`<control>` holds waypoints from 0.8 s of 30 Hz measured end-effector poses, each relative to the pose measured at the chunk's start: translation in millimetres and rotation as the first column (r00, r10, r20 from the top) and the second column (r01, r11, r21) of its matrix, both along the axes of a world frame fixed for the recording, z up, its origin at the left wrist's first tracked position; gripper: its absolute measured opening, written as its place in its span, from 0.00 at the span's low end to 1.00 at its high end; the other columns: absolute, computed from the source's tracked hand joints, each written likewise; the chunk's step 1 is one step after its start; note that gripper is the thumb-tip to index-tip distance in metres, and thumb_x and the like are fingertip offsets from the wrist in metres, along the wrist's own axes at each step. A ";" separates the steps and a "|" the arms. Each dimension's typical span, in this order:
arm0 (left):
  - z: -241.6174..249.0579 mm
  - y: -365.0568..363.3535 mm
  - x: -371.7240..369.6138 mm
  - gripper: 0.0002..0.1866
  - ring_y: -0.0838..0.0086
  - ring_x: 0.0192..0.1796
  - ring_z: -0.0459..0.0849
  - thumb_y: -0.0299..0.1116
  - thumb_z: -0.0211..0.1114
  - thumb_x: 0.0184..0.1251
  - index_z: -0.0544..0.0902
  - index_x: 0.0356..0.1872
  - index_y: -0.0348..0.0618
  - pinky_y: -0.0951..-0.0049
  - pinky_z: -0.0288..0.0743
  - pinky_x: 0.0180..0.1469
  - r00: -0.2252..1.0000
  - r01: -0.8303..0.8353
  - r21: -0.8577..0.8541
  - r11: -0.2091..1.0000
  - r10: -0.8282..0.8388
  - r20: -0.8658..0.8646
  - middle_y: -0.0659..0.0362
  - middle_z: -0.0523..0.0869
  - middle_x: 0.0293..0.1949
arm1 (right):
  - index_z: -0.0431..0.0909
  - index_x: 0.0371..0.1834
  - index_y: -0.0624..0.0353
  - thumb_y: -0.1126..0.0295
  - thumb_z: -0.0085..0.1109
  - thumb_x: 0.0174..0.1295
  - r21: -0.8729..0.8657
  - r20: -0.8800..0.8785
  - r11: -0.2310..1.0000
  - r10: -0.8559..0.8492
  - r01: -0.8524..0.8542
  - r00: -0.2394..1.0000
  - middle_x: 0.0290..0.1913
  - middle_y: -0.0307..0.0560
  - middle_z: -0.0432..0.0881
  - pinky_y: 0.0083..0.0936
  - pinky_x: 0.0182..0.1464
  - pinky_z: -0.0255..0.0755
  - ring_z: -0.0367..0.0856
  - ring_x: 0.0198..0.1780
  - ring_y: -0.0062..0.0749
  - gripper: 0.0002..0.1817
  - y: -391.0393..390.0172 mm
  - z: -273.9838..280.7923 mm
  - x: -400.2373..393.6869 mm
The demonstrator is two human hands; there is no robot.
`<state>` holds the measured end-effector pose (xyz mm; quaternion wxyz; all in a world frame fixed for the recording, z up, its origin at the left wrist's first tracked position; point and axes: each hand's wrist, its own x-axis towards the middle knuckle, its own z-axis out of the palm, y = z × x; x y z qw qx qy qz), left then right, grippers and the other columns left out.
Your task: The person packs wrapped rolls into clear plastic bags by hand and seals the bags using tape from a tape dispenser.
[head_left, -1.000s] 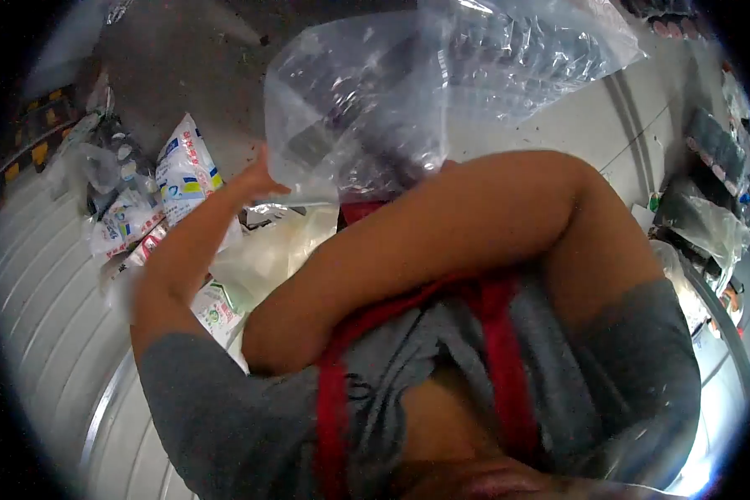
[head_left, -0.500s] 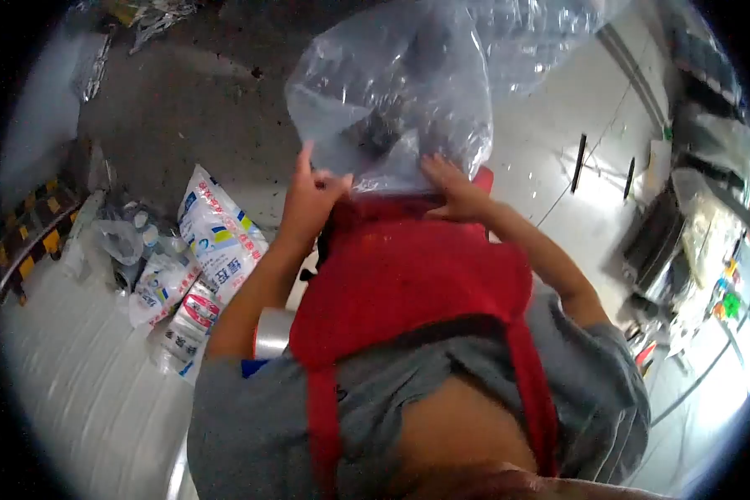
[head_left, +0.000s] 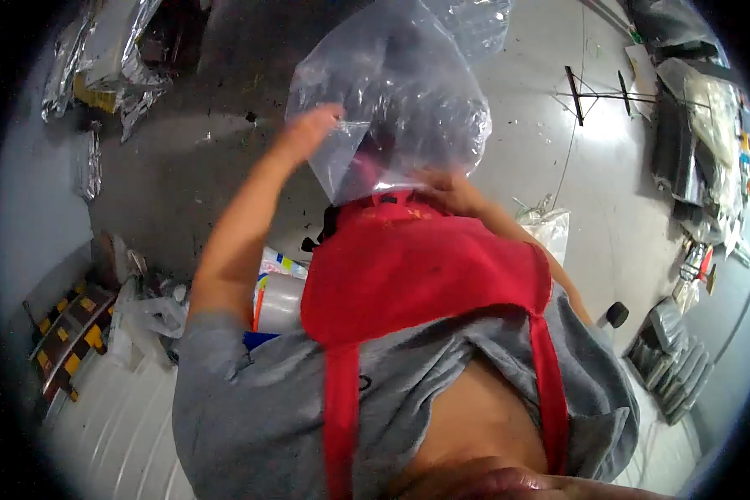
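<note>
A large clear plastic bag lies over my lap and reaches forward, above the red apron. My left hand is at the bag's left edge, its fingers drawn together on the film, though blurred. Near the bag's lower edge, just in front of the apron, rests my right hand; motion blur and the shiny film hide its fingers. The inside of the bag shows no object that I can make out, only a reddish patch through the film.
Silver foil-wrapped items are at the upper left. A black and yellow striped piece sits at the lower left. Plastic-wrapped bundles line the right side, near a thin black frame on the floor.
My left hand has moved up and forward along the bag's left side, lifting the film. My right hand has shifted slightly toward the bag's lower edge. The camera view has turned.
</note>
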<state>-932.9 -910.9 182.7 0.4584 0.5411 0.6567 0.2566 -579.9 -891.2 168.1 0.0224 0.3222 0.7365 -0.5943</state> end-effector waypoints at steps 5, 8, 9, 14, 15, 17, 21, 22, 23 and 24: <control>-9.8 -89.7 61.0 0.19 0.66 0.55 0.81 0.44 0.51 0.70 0.81 0.54 0.47 0.65 0.68 0.61 0.756 0.601 -0.244 0.761 -0.640 -0.133 0.55 0.84 0.50 | 0.74 0.62 0.47 0.57 0.54 0.65 0.311 -0.166 0.950 0.053 0.001 0.985 0.66 0.46 0.70 0.37 0.70 0.57 0.63 0.70 0.45 0.22 -36.2 -11.0 24.4; 27.8 -118.7 27.1 0.21 0.58 0.59 0.77 0.39 0.54 0.65 0.77 0.59 0.50 0.63 0.64 0.66 0.890 0.346 -0.306 0.887 -0.207 0.406 0.53 0.83 0.52 | 0.76 0.59 0.49 0.60 0.56 0.64 0.515 -0.050 0.856 -0.004 0.030 0.999 0.65 0.45 0.72 0.38 0.71 0.55 0.61 0.71 0.44 0.20 -63.5 -30.9 26.5; 53.2 -120.3 22.5 0.24 0.58 0.62 0.74 0.35 0.55 0.62 0.74 0.62 0.50 0.62 0.60 0.68 0.926 0.311 -0.211 0.927 -0.246 0.286 0.54 0.81 0.55 | 0.77 0.59 0.49 0.62 0.55 0.64 0.392 -0.098 0.915 -0.059 0.093 0.993 0.64 0.45 0.73 0.38 0.72 0.54 0.61 0.71 0.44 0.20 -68.1 -33.5 30.2; 36.9 -134.8 11.1 0.30 0.64 0.72 0.60 0.25 0.54 0.59 0.69 0.66 0.56 0.53 0.48 0.73 0.667 0.444 0.012 0.896 -0.322 -0.672 0.61 0.69 0.68 | 0.76 0.60 0.50 0.66 0.53 0.64 0.126 -0.086 0.964 -0.225 0.234 0.971 0.63 0.47 0.74 0.39 0.72 0.54 0.63 0.70 0.46 0.19 -84.4 -23.3 34.4; 21.7 -138.9 7.6 0.30 0.64 0.72 0.60 0.25 0.54 0.59 0.69 0.66 0.56 0.53 0.48 0.73 0.673 0.446 0.026 0.895 -0.316 -0.669 0.61 0.69 0.68 | 0.76 0.60 0.50 0.66 0.53 0.64 0.138 -0.080 0.962 -0.226 0.235 0.971 0.63 0.47 0.74 0.39 0.72 0.54 0.63 0.70 0.46 0.19 -86.5 -26.0 35.4; -10.3 -141.6 0.5 0.32 0.66 0.71 0.64 0.27 0.61 0.56 0.71 0.65 0.65 0.51 0.50 0.72 0.557 0.550 -0.029 0.835 -0.392 -0.732 0.64 0.72 0.65 | 0.75 0.60 0.49 0.66 0.54 0.64 0.358 -0.152 0.926 -0.067 0.118 0.986 0.64 0.46 0.73 0.39 0.71 0.55 0.64 0.69 0.47 0.20 -88.2 -32.3 40.6; -41.3 -146.0 -1.3 0.31 0.67 0.70 0.65 0.30 0.63 0.55 0.73 0.63 0.69 0.51 0.51 0.72 0.670 0.555 -0.063 0.830 -0.490 -0.558 0.68 0.73 0.64 | 0.75 0.60 0.48 0.68 0.54 0.63 0.578 0.020 0.809 -0.140 0.103 0.990 0.64 0.46 0.72 0.39 0.71 0.55 0.63 0.70 0.47 0.20 -100.0 -22.6 38.3; -26.5 -146.2 1.5 0.31 0.67 0.69 0.66 0.29 0.63 0.55 0.74 0.62 0.69 0.51 0.51 0.72 0.680 0.557 -0.098 0.825 -0.520 -0.517 0.69 0.74 0.64 | 0.75 0.60 0.48 0.68 0.54 0.62 0.610 0.074 0.788 -0.164 0.085 0.984 0.66 0.45 0.71 0.39 0.72 0.55 0.62 0.70 0.47 0.21 -98.2 -31.3 37.9; -10.7 -143.1 4.5 0.31 0.67 0.69 0.67 0.28 0.62 0.55 0.75 0.61 0.70 0.51 0.51 0.71 0.686 0.558 -0.131 0.819 -0.544 -0.483 0.70 0.75 0.63 | 0.74 0.61 0.48 0.69 0.54 0.62 0.644 0.119 0.762 -0.188 0.069 0.975 0.67 0.45 0.70 0.39 0.72 0.55 0.61 0.71 0.47 0.21 -94.7 -38.9 38.0; 5.9 -137.8 10.7 0.31 0.67 0.69 0.67 0.28 0.62 0.55 0.75 0.61 0.70 0.51 0.51 0.71 0.677 0.565 -0.134 0.814 -0.550 -0.490 0.70 0.75 0.63 | 0.74 0.61 0.48 0.69 0.54 0.62 0.645 0.110 0.760 -0.198 0.081 0.974 0.67 0.45 0.70 0.39 0.72 0.55 0.61 0.71 0.47 0.21 -92.2 -39.9 37.9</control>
